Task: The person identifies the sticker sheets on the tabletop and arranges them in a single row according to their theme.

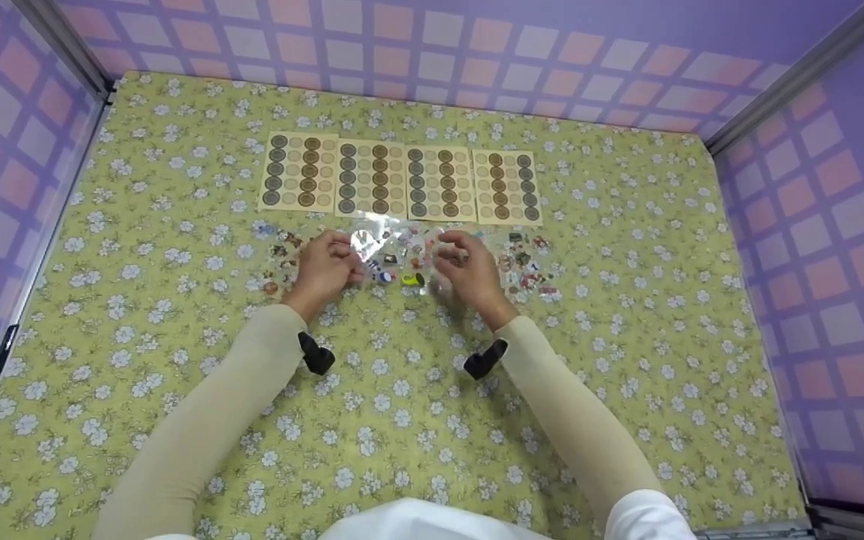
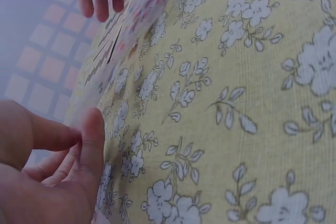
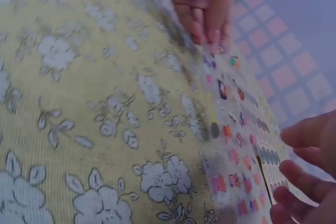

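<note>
My left hand [image 1: 325, 268] pinches the left edge of a clear sticker sheet [image 1: 402, 253] between thumb and fingers; in the left wrist view, the pinching left hand [image 2: 68, 156] shows close up. Small colourful stickers cover the sheet, and glare whitens its upper left part. Near its right side is my right hand [image 1: 469, 270], with thumb and fingers apart. The right wrist view shows the right hand [image 3: 310, 171] with a gap between its fingers and the sticker-covered sheet [image 3: 239, 145].
More clear sticker sheets lie at the left [image 1: 278, 251] and right [image 1: 529, 262]. Behind them, several cream sheets [image 1: 372, 178] with rows of brown, grey and pale circles form a row on the floral tablecloth [image 1: 402, 420]. Checked purple panels [image 1: 439, 45] surround the table.
</note>
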The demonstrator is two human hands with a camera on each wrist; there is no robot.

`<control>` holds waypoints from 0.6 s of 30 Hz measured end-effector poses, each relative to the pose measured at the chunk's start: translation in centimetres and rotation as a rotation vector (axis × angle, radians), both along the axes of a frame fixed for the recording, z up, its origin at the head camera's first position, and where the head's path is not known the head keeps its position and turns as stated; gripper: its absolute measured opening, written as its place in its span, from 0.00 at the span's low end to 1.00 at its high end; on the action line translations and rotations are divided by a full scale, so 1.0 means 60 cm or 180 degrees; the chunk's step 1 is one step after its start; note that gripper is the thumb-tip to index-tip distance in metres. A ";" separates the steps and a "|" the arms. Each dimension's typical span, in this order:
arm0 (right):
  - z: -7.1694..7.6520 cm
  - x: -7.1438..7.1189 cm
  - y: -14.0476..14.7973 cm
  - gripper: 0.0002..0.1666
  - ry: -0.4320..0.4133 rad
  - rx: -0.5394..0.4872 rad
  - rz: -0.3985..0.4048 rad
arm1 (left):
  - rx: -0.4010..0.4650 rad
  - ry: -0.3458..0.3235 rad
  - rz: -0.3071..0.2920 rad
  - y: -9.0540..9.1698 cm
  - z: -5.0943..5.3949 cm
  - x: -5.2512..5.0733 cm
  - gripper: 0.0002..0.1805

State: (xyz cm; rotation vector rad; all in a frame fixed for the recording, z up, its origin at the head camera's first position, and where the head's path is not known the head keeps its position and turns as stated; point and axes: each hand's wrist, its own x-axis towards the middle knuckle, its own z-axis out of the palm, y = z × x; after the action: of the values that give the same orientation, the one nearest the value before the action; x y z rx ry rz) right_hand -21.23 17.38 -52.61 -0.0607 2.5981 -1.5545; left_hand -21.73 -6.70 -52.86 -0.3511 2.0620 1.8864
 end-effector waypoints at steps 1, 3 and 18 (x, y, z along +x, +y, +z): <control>0.000 0.001 -0.002 0.24 0.0084 0.0228 0.0118 | -0.0034 0.0026 -0.0019 0.002 0.000 0.000 0.19; -0.002 0.002 -0.004 0.28 0.0282 0.0735 0.0335 | -0.0083 0.0060 -0.0059 0.005 0.001 0.001 0.21; -0.016 -0.010 -0.019 0.36 0.0285 0.1894 0.0926 | -0.0535 0.0267 -0.0281 0.000 0.002 0.010 0.25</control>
State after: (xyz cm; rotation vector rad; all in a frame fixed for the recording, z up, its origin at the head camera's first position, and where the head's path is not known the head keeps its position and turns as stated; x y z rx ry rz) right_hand -21.82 16.24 -53.59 -0.4363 2.8419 -0.6672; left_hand -21.15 -6.68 -52.72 -0.2196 2.2595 1.7092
